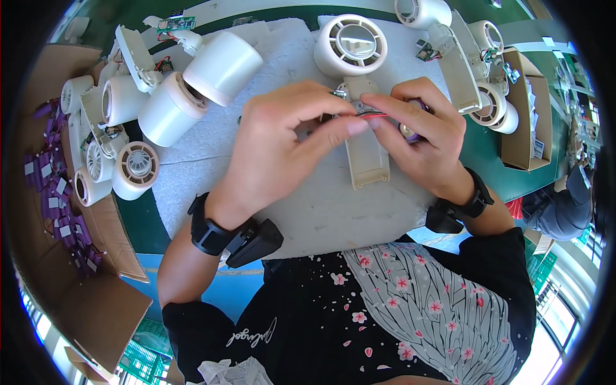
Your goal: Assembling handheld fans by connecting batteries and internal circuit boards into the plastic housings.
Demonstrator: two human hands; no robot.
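Observation:
Over the middle of the mat, my left hand (273, 138) pinches thin red and black wires (372, 115) between thumb and forefinger. My right hand (427, 138) grips the wires' other side with its fingertips. A purple cylindrical battery (410, 133) rests inside the curled fingers of that same hand, partly hidden. Just beneath both hands lies a white handheld appliance, its round slotted head (326, 48) pointing away from me. Its open handle shell (370, 170) extends toward me, with the upper part covered by my fingers. What the wires join to is hidden.
Several similar white appliances with dangling circuit boards (174, 24) crowd the left, among them a large white cylinder (224, 67). More half-open housings (459, 70) lie at the right, beside a cardboard box (520, 151). At far left, a carton (106, 234) holds several purple batteries (54, 202).

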